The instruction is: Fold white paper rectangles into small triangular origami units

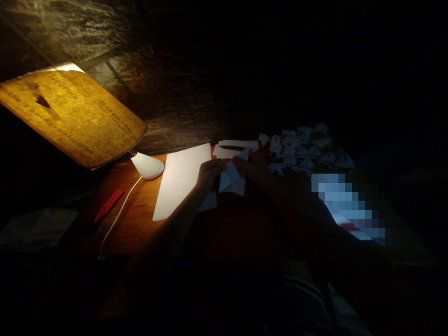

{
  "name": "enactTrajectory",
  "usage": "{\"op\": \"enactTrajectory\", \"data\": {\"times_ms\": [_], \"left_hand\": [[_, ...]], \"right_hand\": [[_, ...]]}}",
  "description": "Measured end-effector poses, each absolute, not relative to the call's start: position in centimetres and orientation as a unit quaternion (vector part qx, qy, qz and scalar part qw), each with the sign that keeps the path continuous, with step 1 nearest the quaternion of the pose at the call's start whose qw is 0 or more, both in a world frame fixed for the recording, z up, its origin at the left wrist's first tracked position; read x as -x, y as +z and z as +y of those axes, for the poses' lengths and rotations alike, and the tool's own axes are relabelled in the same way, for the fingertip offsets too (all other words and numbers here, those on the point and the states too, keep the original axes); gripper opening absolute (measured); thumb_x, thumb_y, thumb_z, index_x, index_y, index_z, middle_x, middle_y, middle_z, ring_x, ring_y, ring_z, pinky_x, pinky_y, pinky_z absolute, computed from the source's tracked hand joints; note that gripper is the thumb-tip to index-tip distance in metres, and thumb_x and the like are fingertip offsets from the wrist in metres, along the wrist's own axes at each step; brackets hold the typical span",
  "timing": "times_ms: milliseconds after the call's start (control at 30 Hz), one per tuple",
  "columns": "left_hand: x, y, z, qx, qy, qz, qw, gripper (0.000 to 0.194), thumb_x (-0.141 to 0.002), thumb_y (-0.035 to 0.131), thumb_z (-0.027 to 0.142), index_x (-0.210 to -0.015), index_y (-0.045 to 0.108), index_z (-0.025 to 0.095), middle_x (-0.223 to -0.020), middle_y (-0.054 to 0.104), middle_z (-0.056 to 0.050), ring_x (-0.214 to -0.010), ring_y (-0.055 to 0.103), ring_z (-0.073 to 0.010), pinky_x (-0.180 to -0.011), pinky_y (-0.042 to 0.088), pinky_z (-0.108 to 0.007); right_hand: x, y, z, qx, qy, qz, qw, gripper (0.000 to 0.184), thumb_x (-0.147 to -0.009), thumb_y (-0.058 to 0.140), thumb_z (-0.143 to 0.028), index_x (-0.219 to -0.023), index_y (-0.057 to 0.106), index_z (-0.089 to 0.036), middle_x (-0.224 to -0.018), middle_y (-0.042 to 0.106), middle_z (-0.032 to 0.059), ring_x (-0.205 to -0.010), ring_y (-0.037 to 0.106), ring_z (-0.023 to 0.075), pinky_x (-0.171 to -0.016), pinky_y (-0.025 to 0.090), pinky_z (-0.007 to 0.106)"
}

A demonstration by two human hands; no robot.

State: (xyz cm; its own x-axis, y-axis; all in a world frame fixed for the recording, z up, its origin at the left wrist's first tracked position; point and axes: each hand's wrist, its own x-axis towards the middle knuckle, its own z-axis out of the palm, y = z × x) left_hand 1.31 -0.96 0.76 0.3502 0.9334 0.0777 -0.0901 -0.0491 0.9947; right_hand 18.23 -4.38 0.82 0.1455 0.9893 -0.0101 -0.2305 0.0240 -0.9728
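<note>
In a dark room lit by one lamp, my left hand (209, 175) and my right hand (249, 169) meet over a small folded white paper piece (231, 181) on a wooden table (140, 210). Fingers of both hands are curled and pinch the paper's upper edges. A large white sheet (180, 179) lies flat just left of my left hand. More cut white paper pieces (233, 148) lie right behind the hands. Behind and to the right sits a heap of several folded paper shapes (304, 148).
A white lamp base (147, 165) with a cord (117, 217) stands at the table's back left, under a yellow printed shade (72, 116). A red strip-like tool (108, 205) lies at the left. A blurred patch (348, 205) covers something at the right. A dark stone-like wall is behind.
</note>
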Motion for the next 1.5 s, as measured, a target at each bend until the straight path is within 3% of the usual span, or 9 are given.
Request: {"op": "enactTrajectory", "data": {"times_ms": [133,333,467,567,833,1033,1167,1333,1500], "left_hand": [[-1.2,0.7,-0.6,-0.546,0.481,0.367,0.58,0.039,-0.068,0.087,0.04,-0.064,0.054,0.019,-0.058,0.045,0.005,-0.05,0.041,-0.0078,-0.048,0.027,-0.023],[-1.0,0.8,-0.4,-0.538,0.494,0.369,0.575,0.036,-0.07,0.085,0.043,-0.073,0.057,0.02,-0.061,0.049,0.005,-0.05,0.044,-0.0084,-0.049,0.032,-0.022],[-1.1,0.5,-0.6,-0.58,0.479,0.328,0.571,0.041,-0.059,0.086,0.03,-0.094,0.066,0.02,-0.083,0.068,0.0,-0.071,0.062,-0.015,-0.061,0.046,-0.024],[-1.3,0.4,-0.6,-0.616,0.479,0.32,0.537,0.046,-0.06,0.086,0.028,-0.101,0.066,0.02,-0.092,0.07,-0.003,-0.083,0.066,-0.0186,-0.069,0.05,-0.026],[-1.4,0.4,-0.6,-0.6,0.49,0.354,0.524,0.03,-0.076,0.079,0.04,-0.094,0.069,0.019,-0.093,0.073,-0.006,-0.085,0.068,-0.0194,-0.071,0.052,-0.028],[-1.5,-0.2,-0.4,-0.536,0.515,0.36,0.564,0.029,-0.07,0.079,0.032,-0.093,0.07,0.017,-0.084,0.074,-0.005,-0.079,0.07,-0.0205,-0.069,0.054,-0.03],[-1.4,-0.3,0.0,-0.524,0.522,0.38,0.555,0.022,-0.066,0.076,0.028,-0.084,0.066,0.017,-0.073,0.068,0.0,-0.067,0.065,-0.0163,-0.063,0.05,-0.027],[-1.2,0.0,0.5,-0.498,0.551,0.359,0.566,0.014,-0.065,0.07,0.022,-0.074,0.06,0.019,-0.067,0.06,0.003,-0.061,0.059,-0.0124,-0.06,0.045,-0.025],[-0.8,0.0,0.7,-0.519,0.536,0.321,0.583,0.007,-0.069,0.068,0.024,-0.073,0.064,0.02,-0.07,0.064,0.0,-0.066,0.06,-0.0149,-0.066,0.045,-0.027]], "right_hand": [[-18.4,0.4,-3.9,0.441,0.521,-0.442,0.581,0.03,-0.073,0.082,-0.047,-0.076,0.068,-0.02,-0.079,0.074,0.0039,-0.078,0.066,0.0195,-0.071,0.054,0.032],[-18.8,-0.1,-3.7,0.471,0.468,-0.523,0.534,0.008,-0.07,0.07,-0.025,-0.075,0.069,-0.02,-0.081,0.073,0.0033,-0.084,0.066,0.0215,-0.077,0.051,0.033],[-18.7,0.4,-4.2,0.51,0.449,-0.533,0.504,0.008,-0.076,0.066,-0.025,-0.078,0.071,-0.02,-0.079,0.073,0.0029,-0.077,0.065,0.0204,-0.071,0.049,0.031],[-18.6,0.9,-4.7,0.536,0.427,-0.558,0.469,0.01,-0.082,0.067,-0.027,-0.078,0.071,-0.019,-0.074,0.072,0.0023,-0.071,0.063,0.0192,-0.066,0.046,0.03],[-18.6,1.7,-5.0,0.56,0.418,-0.57,0.431,0.021,-0.083,0.071,-0.025,-0.064,0.065,-0.019,-0.068,0.068,0.0023,-0.065,0.058,0.0168,-0.06,0.039,0.03],[-18.6,1.3,-5.0,0.506,0.443,-0.589,0.448,0.007,-0.082,0.072,-0.024,-0.078,0.077,-0.021,-0.079,0.076,0.0015,-0.073,0.065,0.0186,-0.07,0.047,0.03],[-18.7,0.6,-4.8,0.502,0.451,-0.586,0.449,0.008,-0.081,0.073,-0.025,-0.081,0.08,-0.022,-0.087,0.079,0.0039,-0.082,0.069,0.0217,-0.074,0.05,0.032],[-18.6,0.7,-4.8,0.509,0.441,-0.574,0.465,0.012,-0.08,0.067,-0.024,-0.082,0.078,-0.02,-0.086,0.077,0.0031,-0.078,0.066,0.0199,-0.069,0.048,0.03],[-18.6,0.2,-4.2,0.507,0.462,-0.558,0.467,0.015,-0.079,0.06,-0.024,-0.083,0.073,-0.019,-0.076,0.07,0.0016,-0.068,0.059,0.0173,-0.064,0.044,0.028]]}}
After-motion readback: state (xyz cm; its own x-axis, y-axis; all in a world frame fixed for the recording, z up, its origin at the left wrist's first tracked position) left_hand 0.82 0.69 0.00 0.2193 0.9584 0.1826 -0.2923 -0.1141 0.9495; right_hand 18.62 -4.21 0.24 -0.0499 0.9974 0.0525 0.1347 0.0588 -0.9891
